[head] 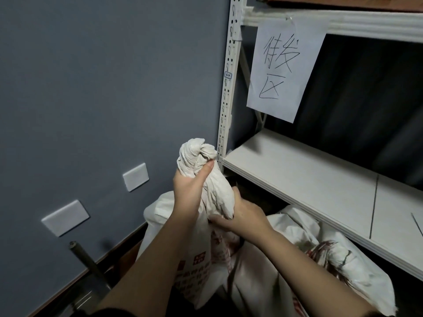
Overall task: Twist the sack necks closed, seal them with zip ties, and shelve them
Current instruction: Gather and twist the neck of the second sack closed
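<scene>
A: Sack neck (pixel 207 179), status. Left hand (pixel 186 191) is wrapped round the upper part of the twisted neck, thumb lying up along the fabric, fingers curled behind it. Right hand (pixel 242 217) grips lower down, where the neck widens into the body, fingers tucked under the cloth.

B: So neither hand is free?

A: Neither. Both hold the same sack (pixel 183 252).

B: Appearance of the neck?

A: Off-white woven fabric, gathered into tight spiral folds, with a crumpled tuft bunched above the left hand. I cannot make out a tie on it. The body below carries red print.

B: Location?

A: It stands upright in front of the person, just left of the shelf upright (pixel 229 88), with the tuft near the front corner of the white shelf board (pixel 309 179) and the grey wall (pixel 103 76) behind.

B: Counts?

A: Two hands. Two sacks that I can separate: the held one, and a second sack (pixel 332 259) slumped to its right, below the shelf board, also white with red print. One paper sign (pixel 283 67) with handwritten characters hangs from the upper shelf beam. Two white wall plates (pixel 135 177) on the wall. One thin dark strip (pixel 417 225) lies at the far right of the shelf board; what it is I cannot tell.
</scene>
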`<state>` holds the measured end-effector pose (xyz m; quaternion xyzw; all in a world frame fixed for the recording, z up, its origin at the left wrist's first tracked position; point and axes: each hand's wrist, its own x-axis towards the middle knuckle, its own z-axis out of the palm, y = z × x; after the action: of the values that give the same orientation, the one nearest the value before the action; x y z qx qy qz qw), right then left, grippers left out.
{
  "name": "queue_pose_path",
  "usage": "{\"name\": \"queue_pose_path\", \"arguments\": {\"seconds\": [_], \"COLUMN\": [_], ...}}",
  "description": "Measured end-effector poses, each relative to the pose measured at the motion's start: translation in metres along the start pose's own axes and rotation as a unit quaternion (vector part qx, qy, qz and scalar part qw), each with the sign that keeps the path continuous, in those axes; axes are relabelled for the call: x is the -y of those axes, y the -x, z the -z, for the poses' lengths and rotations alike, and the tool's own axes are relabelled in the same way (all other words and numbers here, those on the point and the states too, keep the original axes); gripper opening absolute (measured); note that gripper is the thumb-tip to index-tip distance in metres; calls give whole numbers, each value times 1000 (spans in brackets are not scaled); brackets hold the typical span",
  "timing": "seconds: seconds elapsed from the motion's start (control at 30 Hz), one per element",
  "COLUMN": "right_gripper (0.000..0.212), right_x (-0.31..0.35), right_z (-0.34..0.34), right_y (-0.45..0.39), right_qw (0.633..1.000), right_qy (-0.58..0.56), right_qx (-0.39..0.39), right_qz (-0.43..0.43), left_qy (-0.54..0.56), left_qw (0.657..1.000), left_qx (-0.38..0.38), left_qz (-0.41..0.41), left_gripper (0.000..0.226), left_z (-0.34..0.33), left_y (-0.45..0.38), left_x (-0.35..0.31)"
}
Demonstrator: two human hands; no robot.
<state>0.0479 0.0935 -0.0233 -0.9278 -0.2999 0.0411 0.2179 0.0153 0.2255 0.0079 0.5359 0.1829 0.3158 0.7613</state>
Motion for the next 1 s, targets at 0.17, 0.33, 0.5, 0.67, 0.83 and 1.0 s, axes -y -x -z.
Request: {"name": "queue_pose_path", "arguments": {"seconds": [0.17, 0.33, 0.5, 0.67, 0.83, 1.0], "right_gripper": [64, 63, 112, 113, 105, 99], "right_x": [1, 5, 10, 27, 26, 27], "right_z": [-19, -34, -23, 3, 8, 2], "right_y": [-20, -20, -17, -13, -29, -43], "right_qw": [992, 995, 940, 968, 966, 962], "right_qy": [120, 94, -331, -245, -258, -272], "right_qx": [25, -4, 7, -47, -5, 19], "right_qz": [-17, -37, -87, 16, 27, -10], "left_qy": [25, 30, 38, 19, -43, -59], "left_qw": [999, 998, 998, 999, 992, 978], "left_qx": [-7, 12, 9, 28, 96, 150], "left_qz": [24, 45, 48, 35, 75, 135], "left_gripper": [41, 37, 36, 31, 23, 33], "left_z": [-8, -14, -3, -5, -1, 0], "left_y": [3, 4, -7, -4, 2, 1], "left_x": [5, 6, 1, -2, -7, -3]}}
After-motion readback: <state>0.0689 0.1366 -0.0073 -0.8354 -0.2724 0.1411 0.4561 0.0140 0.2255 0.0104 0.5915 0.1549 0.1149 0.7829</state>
